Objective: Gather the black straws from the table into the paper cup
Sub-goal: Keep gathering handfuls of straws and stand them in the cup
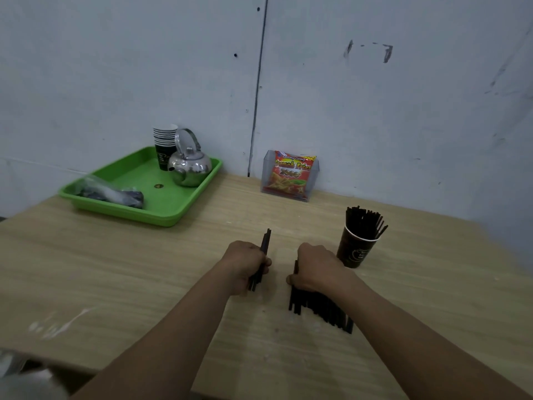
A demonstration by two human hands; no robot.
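The left hand (248, 264) clenches a small bundle of black straws (266, 241), while the right hand (315, 269) curls over the far end of a pile of black straws (320, 310) lying on the table (144, 269) (its fingertips are hidden). Just right of that hand stands the paper cup (356, 251), with standing straws (364, 220) inside. A green tray (161, 216) with a kettle (190, 168) and a stack of cups (164, 140) sits far left, and a snack packet (291, 174) stands by the wall.

round steel kettle (190, 168): shiny, mirror-like metal
green rectangular tray (161, 215): smooth glossy plastic
pale table top (144, 269): matt wood grain
dark cup (355, 249): matt paper
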